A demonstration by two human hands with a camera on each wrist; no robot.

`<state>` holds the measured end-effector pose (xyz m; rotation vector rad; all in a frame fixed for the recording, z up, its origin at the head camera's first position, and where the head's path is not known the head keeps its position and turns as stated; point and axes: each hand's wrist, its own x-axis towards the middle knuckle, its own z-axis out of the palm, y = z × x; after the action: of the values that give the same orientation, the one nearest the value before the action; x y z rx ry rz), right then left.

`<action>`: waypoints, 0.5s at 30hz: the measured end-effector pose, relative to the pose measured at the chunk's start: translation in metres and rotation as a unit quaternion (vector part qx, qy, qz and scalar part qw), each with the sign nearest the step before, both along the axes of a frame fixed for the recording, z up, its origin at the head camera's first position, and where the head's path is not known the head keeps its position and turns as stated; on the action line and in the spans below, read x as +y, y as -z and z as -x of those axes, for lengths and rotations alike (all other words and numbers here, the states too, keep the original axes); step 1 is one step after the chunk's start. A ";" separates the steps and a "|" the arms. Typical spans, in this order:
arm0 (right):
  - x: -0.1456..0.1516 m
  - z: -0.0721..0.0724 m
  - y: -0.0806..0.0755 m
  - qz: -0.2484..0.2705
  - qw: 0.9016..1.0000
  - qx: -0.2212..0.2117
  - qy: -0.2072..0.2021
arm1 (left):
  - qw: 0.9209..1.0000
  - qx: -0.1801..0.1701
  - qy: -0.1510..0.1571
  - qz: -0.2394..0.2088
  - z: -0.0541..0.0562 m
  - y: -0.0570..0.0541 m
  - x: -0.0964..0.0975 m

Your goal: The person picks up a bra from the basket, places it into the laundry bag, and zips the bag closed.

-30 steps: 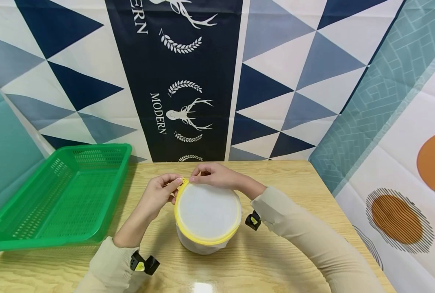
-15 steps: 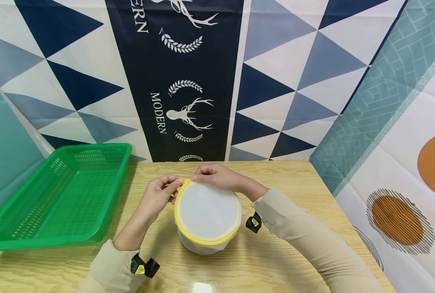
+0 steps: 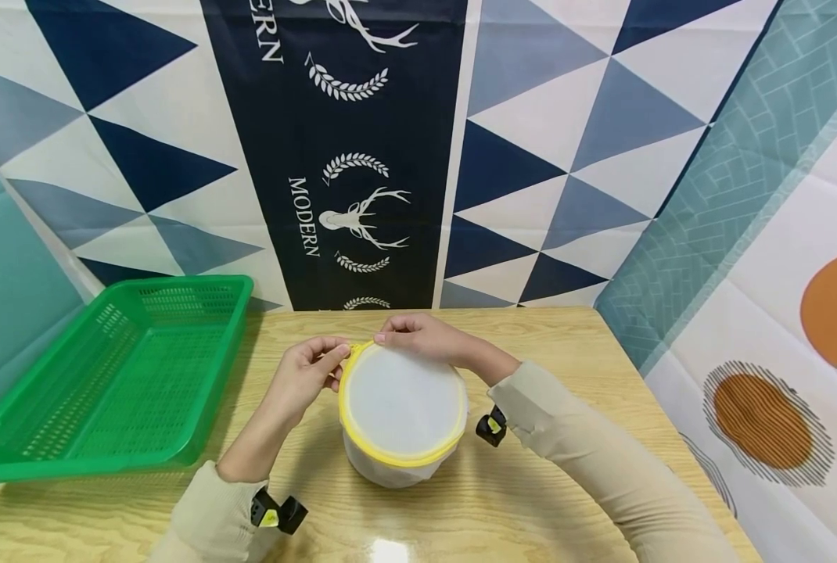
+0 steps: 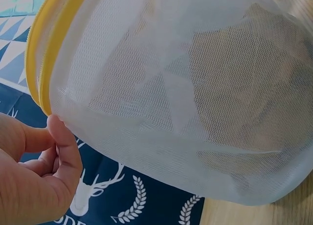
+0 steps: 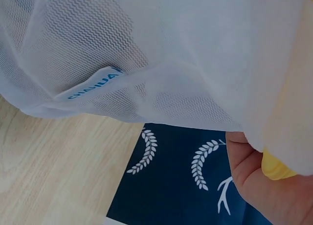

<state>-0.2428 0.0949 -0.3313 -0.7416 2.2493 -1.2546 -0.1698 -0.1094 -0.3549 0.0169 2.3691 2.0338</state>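
Note:
A round white mesh laundry bag [image 3: 404, 403] with a yellow zipper [image 4: 55, 44] around its top stands upright on the wooden table. My left hand [image 3: 313, 366] pinches the yellow edge at the bag's far left between thumb and fingers. Just right of it, my right hand [image 3: 420, 338] grips the same rim at the far side, thumb on top and fingers curled beneath. The zipper slider is hidden at the right hand. In the right wrist view, a yellow bit [image 5: 276, 167] shows by that hand, and a white label [image 5: 95, 85] lies on the mesh side.
A green perforated plastic basket [image 3: 126, 383] stands at the left of the wooden table [image 3: 531, 508]. Behind the table hangs a patterned cloth [image 3: 362, 117] with triangles and deer heads. More patterned cloth [image 3: 763, 336] closes off the right side.
My right hand has slid a little to the right along the far rim, away from the left hand. The bag has shifted slightly right; my left hand keeps its place.

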 end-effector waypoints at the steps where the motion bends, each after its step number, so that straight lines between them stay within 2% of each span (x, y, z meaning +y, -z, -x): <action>1: 0.000 0.000 0.000 0.001 1.000 0.001 -0.001 | 1.000 -0.001 -0.001 -0.001 0.000 0.000 0.001; 15: 0.003 0.000 -0.005 -0.008 0.999 0.043 -0.014 | 1.000 -0.011 0.001 -0.015 0.001 -0.004 0.004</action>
<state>-0.2431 0.0981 -0.3259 -0.8331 2.3052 -1.2112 -0.1706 -0.1052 -0.3513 -0.0039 2.3255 2.0576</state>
